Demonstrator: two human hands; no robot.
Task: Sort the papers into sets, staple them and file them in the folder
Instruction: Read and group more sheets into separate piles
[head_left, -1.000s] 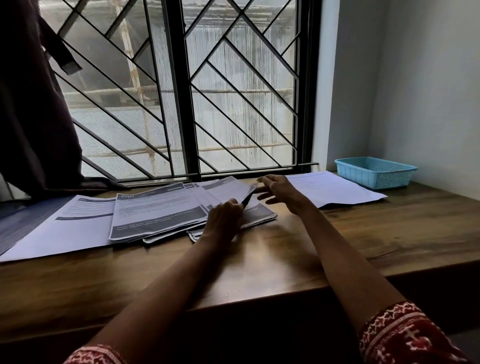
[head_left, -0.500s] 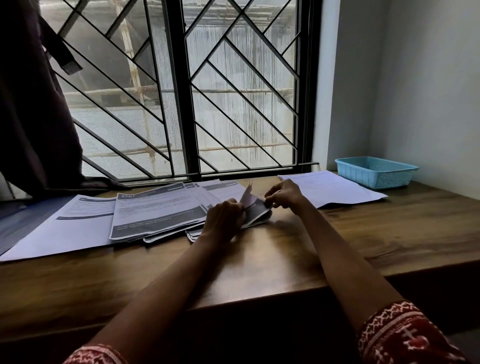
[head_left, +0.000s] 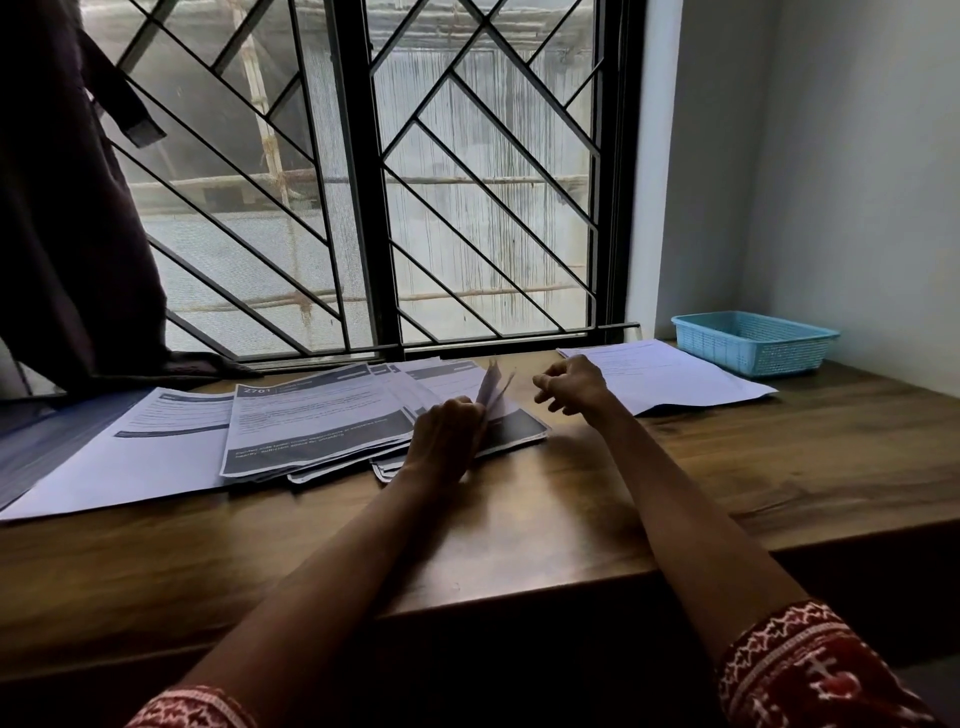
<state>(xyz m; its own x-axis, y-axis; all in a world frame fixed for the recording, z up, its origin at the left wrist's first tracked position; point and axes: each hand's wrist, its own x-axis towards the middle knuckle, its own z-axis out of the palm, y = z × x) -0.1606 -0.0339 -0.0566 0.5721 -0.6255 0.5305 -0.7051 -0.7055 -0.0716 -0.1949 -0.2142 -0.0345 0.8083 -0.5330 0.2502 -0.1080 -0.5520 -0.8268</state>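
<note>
Bench (head_left: 597, 519) edge nearest, bare wood w/ both forearms reaching over it. Left hand (head_left: 447, 436) sits on the fanned stack of printed papers (head_left: 317, 415), fingers curled round the lifted right-edge corners, holding a few sheets up off the pile. Right hand (head_left: 571, 387) is just beside those raised corners, not touching; fingers loosely curled, nothing in it. Beyond it, a separate set of plain sheets (head_left: 670, 374) lies apart to the right, near the blue basket (head_left: 753, 340) in the corner. Further left, a big single sheet (head_left: 130, 457) under the stack. No stapler or folder in view.

Step, prob.: sorting, leafing thru to pick the next sheet. Next move needs right hand to pinch one raised corner only, w/o dragging neighbours, then carry it to the right-hand set.
</note>
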